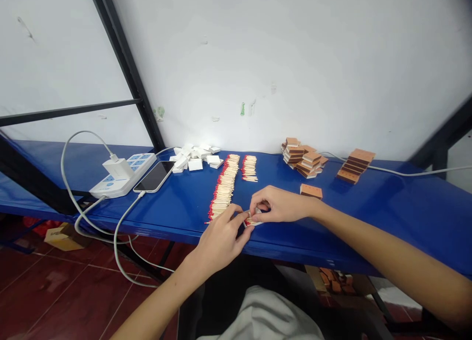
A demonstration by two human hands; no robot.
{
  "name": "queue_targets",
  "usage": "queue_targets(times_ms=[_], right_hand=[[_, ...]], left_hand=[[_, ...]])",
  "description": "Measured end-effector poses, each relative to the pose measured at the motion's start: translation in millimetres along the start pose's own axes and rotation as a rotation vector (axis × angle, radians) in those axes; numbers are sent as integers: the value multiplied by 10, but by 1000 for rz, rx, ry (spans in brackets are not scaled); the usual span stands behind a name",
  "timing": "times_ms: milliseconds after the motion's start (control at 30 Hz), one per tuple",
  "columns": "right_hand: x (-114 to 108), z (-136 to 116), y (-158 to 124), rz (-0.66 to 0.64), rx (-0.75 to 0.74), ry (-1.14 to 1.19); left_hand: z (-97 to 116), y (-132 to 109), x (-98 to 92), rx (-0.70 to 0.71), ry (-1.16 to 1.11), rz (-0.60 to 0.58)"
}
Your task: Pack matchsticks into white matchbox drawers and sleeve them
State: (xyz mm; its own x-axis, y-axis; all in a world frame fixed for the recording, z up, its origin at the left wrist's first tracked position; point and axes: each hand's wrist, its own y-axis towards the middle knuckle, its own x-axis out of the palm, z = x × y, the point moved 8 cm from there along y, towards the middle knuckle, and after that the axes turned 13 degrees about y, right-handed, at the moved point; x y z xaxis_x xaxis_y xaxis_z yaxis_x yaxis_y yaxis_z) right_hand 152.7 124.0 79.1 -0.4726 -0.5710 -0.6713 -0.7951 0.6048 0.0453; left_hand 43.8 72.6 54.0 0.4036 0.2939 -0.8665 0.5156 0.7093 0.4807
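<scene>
Near the front edge of the table, my left hand (222,239) grips a small white matchbox tray (257,224) between thumb and fingers. Red-headed matches (248,222) lie inside it. My right hand (276,203) reaches into the tray from the right, its fingertips pinched together at the matches; they partly hide the tray. Just beyond my left hand runs a long row of matches (223,187), heads to the left. A shorter row of matches (250,168) lies to its right. Behind my right hand sits a single brown matchbox sleeve (310,190).
White trays (195,157) are heaped at the back left. Stacked brown matchboxes (304,158) and a leaning brown stack (356,166) stand at the back right. A phone (154,176) and a power strip (123,177) with cables occupy the blue table's (177,207) left end.
</scene>
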Motion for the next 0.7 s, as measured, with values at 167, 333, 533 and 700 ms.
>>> queue_targets(times_ms=[167,333,533,700], right_hand=[[21,5,19,15,-7,-31],[19,-18,7,12,-4,-20],[-27,11,3,48,-5,24],[-292,214,13,360,5,-26]], left_hand=[[-4,7,10,0,-3,-14],[-7,0,18,1,-5,-27],[8,-16,-8,27,-6,9],[20,-11,-19,28,5,39]])
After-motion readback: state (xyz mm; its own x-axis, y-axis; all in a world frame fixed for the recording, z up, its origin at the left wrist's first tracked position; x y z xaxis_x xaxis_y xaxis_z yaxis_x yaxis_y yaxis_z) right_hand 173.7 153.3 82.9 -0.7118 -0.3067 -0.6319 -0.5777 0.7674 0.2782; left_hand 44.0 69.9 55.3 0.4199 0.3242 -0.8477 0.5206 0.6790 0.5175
